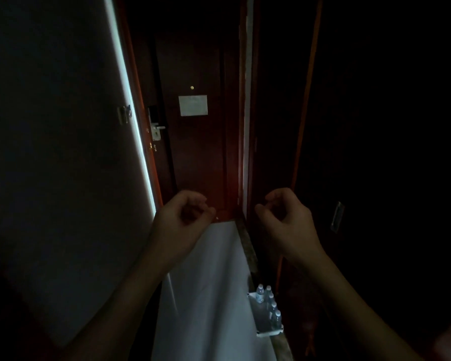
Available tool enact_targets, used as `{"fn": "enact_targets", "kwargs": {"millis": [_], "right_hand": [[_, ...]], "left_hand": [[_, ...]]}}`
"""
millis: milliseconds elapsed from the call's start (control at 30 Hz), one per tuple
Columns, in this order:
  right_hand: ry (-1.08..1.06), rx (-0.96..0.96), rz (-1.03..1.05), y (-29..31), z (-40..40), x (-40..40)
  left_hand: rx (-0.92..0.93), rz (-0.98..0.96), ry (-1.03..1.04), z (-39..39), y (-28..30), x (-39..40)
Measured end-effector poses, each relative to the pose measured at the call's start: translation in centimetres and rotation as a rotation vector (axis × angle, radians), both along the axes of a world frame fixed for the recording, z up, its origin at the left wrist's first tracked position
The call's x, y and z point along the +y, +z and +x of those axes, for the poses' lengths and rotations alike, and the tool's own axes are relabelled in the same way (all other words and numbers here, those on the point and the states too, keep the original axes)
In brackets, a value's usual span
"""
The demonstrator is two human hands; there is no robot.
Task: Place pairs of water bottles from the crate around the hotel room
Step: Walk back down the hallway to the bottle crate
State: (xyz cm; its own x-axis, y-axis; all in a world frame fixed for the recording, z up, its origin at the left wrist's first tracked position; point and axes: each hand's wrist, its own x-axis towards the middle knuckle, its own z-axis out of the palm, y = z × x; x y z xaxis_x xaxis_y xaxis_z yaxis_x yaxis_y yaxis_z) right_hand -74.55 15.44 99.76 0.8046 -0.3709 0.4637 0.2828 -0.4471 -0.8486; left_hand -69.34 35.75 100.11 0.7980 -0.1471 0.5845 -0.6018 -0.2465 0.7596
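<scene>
In a dark entry hall, a white crate [261,324] stands on the floor at the lower right, against the right wall. Several clear water bottles [271,306] with pale caps stand upright in it. My left hand [182,212] and my right hand [284,212] are raised in front of me, well above the crate. Both hang with fingers loosely curled and hold nothing.
A dark red entry door [193,142] with a lock handle [156,130] and a white notice [192,105] closes the hall ahead. A pale wall stands on the left, dark panels on the right. The light floor strip [206,295] is narrow.
</scene>
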Motion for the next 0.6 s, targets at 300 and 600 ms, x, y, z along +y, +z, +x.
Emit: {"fn": "enact_targets", "kwargs": {"millis": [300,600], "right_hand": [[-0.127,0.107,-0.025,-5.0,15.6,-1.4],[-0.304,0.139,0.065,-6.3,28.7,-2.4]], "left_hand": [[0.039,0.052,-0.105,18.4,-5.2,-1.8],[0.146,0.121,-0.329,34.6,-6.0,-6.6]]}}
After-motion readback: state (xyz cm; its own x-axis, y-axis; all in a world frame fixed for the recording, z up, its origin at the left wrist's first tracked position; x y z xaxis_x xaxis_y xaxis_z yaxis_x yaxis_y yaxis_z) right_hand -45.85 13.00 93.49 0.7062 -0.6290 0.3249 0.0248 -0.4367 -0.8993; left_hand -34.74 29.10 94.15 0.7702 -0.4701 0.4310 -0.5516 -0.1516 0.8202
